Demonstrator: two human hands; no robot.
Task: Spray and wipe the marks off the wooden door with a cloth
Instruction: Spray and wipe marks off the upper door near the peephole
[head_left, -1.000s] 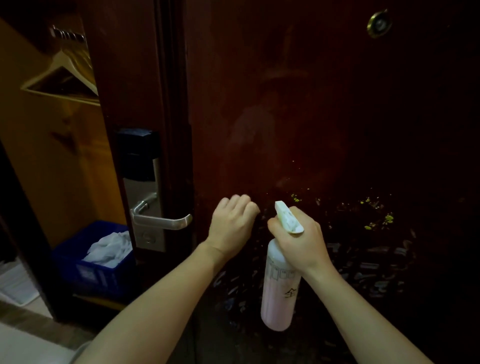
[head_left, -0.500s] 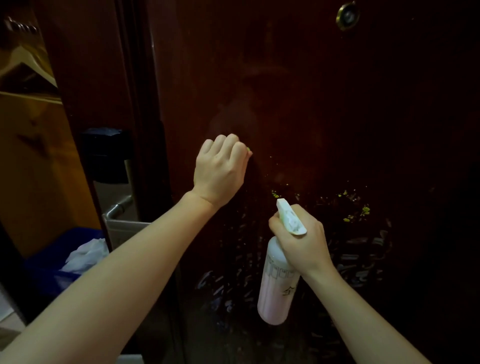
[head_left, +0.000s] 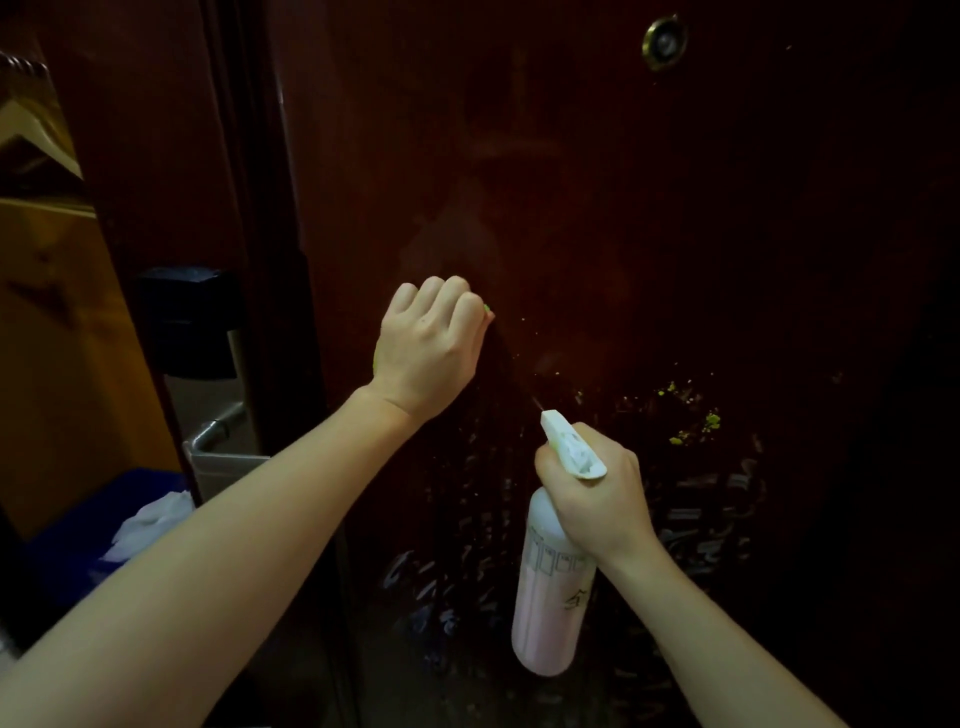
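Observation:
The dark red wooden door fills the view. Yellow-green specks and pale smears mark its lower part. My left hand presses against the door with curled fingers; a sliver of yellow-green cloth shows at its fingertips, the rest hidden under the hand. Lower right, my right hand grips the neck of a pink spray bottle, its white nozzle aimed at the door just left of the specks.
A silver lever handle under a black lock box sits on the door's left edge. Beyond it stands a blue bin with white cloths. A brass peephole is at upper right.
My left hand moved up the door from beside the spray nozzle to well above it. The right hand with the bottle stayed low near the marks.

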